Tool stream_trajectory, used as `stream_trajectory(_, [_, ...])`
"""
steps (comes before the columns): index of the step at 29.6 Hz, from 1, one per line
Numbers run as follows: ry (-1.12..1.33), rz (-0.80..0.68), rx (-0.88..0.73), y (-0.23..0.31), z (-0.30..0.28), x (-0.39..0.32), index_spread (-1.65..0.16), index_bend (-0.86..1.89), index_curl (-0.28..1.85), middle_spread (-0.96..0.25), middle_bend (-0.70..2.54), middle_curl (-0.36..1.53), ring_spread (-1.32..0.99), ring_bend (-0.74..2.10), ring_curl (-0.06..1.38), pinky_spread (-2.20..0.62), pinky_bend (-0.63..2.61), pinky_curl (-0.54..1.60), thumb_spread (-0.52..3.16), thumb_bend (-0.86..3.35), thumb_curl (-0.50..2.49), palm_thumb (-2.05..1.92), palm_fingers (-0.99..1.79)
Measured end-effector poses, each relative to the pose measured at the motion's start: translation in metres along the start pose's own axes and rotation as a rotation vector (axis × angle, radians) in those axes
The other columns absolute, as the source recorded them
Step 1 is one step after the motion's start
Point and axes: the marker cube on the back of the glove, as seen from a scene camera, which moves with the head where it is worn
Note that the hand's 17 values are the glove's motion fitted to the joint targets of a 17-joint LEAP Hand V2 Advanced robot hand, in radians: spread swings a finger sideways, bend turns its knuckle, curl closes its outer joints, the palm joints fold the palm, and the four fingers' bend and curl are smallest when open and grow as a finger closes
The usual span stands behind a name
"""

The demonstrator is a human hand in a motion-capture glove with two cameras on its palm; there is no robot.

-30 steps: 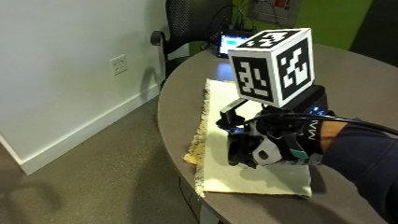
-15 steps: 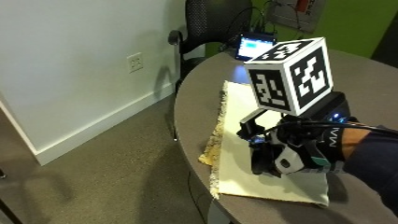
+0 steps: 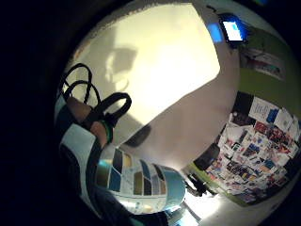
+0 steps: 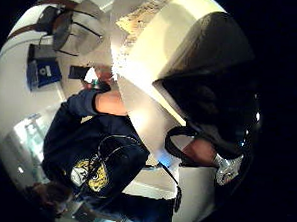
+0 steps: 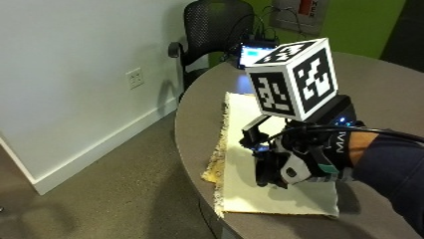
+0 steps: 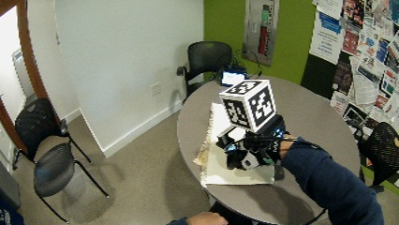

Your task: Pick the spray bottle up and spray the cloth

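My gloved right hand [image 5: 298, 164] hovers over the near end of a pale yellow cloth [image 5: 242, 119] that lies flat on the round grey table [image 5: 377, 79]. Its fingers are curled round the spray bottle, which they mostly hide in the outside view. In the little finger side palm view the bottle [image 3: 136, 181] shows close to the palm, pale teal with a label of coloured swatches, and the cloth [image 3: 155, 61] lies spread beyond it. In the thumb side palm view a dark shape [image 4: 209, 89] covers part of the cloth [image 4: 162, 31]. The wide view shows the hand [image 6: 252, 152] over the cloth [image 6: 215, 126].
The cloth's frayed side [image 5: 215, 164] hangs at the table's edge. A small lit screen [image 5: 255, 52] with cables stands at the far side of the table, and a black chair [image 5: 212, 25] behind it. The bare hand [image 6: 203, 219] stays low by the near table edge.
The outside picture has shifted, so its camera has moved. The hand stays over the near end of the cloth, still gripping the bottle.
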Motion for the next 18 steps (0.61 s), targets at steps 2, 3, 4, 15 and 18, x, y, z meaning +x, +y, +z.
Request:
stream_trajectory(2, [-0.011, -0.008, 0.006, -0.001, -0.002, -0.001, -0.30, 0.22, 0.61, -0.18, 0.45, 0.49, -0.22, 0.53, 0.44, -0.22, 0.46, 0.38, 0.44, -0.03, 0.75, 0.92, 1.33])
stream_trajectory(3, [-0.023, -0.014, 0.012, -0.002, -0.003, -0.001, -0.30, 0.22, 0.61, -0.18, 0.45, 0.49, -0.22, 0.53, 0.44, -0.22, 0.46, 0.38, 0.44, -0.03, 0.75, 0.92, 1.33])
stream_trajectory(4, [-0.042, -0.023, 0.023, -0.002, -0.004, -0.001, -0.30, 0.22, 0.61, -0.18, 0.45, 0.49, -0.22, 0.53, 0.44, -0.22, 0.46, 0.38, 0.44, -0.03, 0.75, 0.92, 1.33])
stream_trajectory(15, [-0.693, -0.149, 0.517, 0.000, -0.047, 0.021, -0.30, 0.22, 0.62, -0.18, 0.45, 0.49, -0.22, 0.53, 0.44, -0.21, 0.45, 0.38, 0.44, -0.03, 0.75, 0.92, 1.32])
stream_trajectory(18, [-0.842, -0.178, 0.647, 0.000, -0.054, 0.015, -0.30, 0.22, 0.62, -0.18, 0.45, 0.49, -0.22, 0.52, 0.44, -0.21, 0.45, 0.38, 0.44, -0.03, 0.75, 0.92, 1.32])
